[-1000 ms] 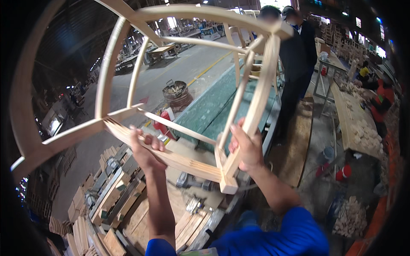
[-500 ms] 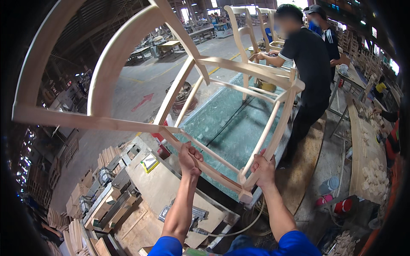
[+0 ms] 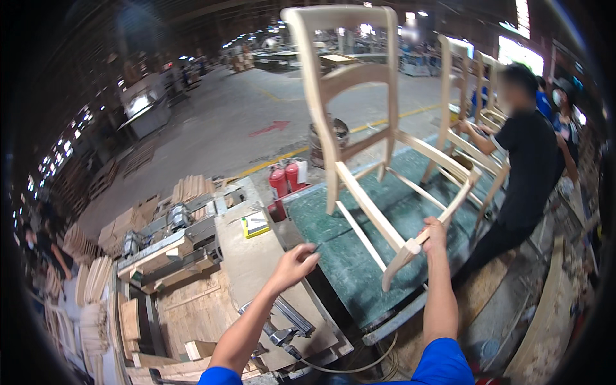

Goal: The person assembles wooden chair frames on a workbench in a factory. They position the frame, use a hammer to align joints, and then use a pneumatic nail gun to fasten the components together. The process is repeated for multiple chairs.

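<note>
A bare wooden chair frame [image 3: 371, 208] without a seat stands upright over the green-topped table [image 3: 346, 282], its backrest toward the far side. My right hand [image 3: 434, 235] is closed round the front rail, near the front corner. The near front leg reaches down close to the tabletop; whether it touches, I cannot tell. My left hand [image 3: 296, 266] is apart from the chair, above the table's left edge, with loosely curled fingers and nothing visible in them. Below it, on the workbench [image 3: 240, 273], lies an air nail gun [image 3: 285, 324] with a hose.
A yellow-edged box [image 3: 255, 226] lies on the workbench, beside clamps and wood pieces [image 3: 192, 189]. Red fire extinguishers [image 3: 285, 178] stand beyond. At right, a co-worker in black [image 3: 523, 167] handles another chair frame [image 3: 454, 96]. A hose [image 3: 359, 370] loops below the table.
The tilted chair frame has swung upright, its backrest moving away to the right. My left hand has let go of its rail; my right hand still grips the frame.
</note>
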Tool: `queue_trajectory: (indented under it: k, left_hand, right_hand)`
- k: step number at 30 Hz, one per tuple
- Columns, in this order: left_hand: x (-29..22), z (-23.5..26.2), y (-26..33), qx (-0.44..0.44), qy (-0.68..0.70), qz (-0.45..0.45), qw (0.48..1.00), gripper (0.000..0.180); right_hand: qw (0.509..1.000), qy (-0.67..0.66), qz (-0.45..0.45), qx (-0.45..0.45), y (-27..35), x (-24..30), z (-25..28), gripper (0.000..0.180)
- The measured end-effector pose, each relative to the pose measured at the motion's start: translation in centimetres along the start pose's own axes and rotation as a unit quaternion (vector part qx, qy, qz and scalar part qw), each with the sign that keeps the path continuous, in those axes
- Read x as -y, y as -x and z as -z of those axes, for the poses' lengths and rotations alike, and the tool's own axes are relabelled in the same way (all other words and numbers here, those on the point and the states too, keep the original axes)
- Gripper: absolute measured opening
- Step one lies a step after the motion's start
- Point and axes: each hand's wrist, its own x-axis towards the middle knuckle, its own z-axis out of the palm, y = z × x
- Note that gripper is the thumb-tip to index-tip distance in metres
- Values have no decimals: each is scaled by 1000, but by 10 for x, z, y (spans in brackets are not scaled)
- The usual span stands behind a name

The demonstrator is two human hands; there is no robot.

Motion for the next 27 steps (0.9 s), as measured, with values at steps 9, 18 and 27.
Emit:
queue_trajectory:
  k: [9,18,27]
  left_hand:
    - [78,96,371,-464,-104,258,841,46]
    - [113,19,675,-685,-3,431,588,38]
    - [93,-44,974,-648,85,558,511,42]
  right_hand:
    - [950,259,126,122,-4,-22,-62,30]
    - [846,386,224,292,306,-155,-127,35]
    - [780,396,66,480,611,-283,-108,44]
